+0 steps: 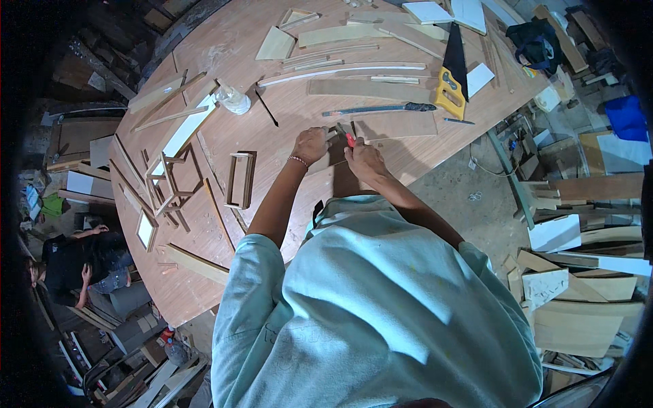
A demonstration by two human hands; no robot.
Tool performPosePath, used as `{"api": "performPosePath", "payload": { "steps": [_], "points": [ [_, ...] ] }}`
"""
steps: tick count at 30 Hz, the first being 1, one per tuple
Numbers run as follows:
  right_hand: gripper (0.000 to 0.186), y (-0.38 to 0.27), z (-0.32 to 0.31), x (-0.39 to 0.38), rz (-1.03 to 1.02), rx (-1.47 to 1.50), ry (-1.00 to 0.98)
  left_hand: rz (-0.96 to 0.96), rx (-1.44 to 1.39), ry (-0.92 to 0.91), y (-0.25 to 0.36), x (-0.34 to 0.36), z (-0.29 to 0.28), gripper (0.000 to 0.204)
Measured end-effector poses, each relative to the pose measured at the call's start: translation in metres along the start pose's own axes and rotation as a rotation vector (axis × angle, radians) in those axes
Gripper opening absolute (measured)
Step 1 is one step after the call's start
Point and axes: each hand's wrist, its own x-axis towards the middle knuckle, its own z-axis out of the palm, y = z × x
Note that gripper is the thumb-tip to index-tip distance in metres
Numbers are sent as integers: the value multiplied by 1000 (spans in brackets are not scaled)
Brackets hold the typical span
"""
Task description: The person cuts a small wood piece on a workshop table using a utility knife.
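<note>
My left hand (311, 144) is closed at the table's near edge, its fingertips at a small greyish piece (332, 132) too small to make out. Close by on the right, my right hand (367, 162) grips a red-handled tool (350, 140) with a thin dark end; its exact kind is unclear. Just beyond the hands lie a thin wooden board (398, 125) and a long blue-and-dark bar-shaped tool (377, 109). A handsaw (449, 94) with a yellow handle rests farther right, beside a blue pen-like stick (459, 122).
The wooden table (197, 285) bears a small rectangular wooden frame (241, 179), a plastic jar (232, 100), a thin dark rod (266, 107) and several wood strips. Wood offcuts (578, 313) are piled at the right. Another person (85, 265) is at the far left.
</note>
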Motion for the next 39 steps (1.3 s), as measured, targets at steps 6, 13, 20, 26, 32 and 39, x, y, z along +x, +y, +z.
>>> {"api": "performPosePath", "payload": {
  "steps": [6, 13, 20, 26, 32, 39],
  "points": [
    [34, -7, -5, -5, 13, 16, -84, 17, -53, 1, -1, 0, 5, 23],
    [32, 2, 13, -4, 31, -84, -14, -38, -37, 3, 5, -2, 7, 22],
    [21, -5, 18, 3, 48, -34, 2, 66, -30, 97, 20, -17, 5, 25],
    [15, -20, 10, 0, 61, -248, -100, 18, -33, 237, 20, -19, 28, 26],
    [19, -17, 4, 8, 88, -251, -119, 13, -43, 242, 13, -15, 32, 27],
    [25, 8, -13, -5, 403, 746, -456, -5, 22, 110, 19, -14, 18, 23]
  ]
}}
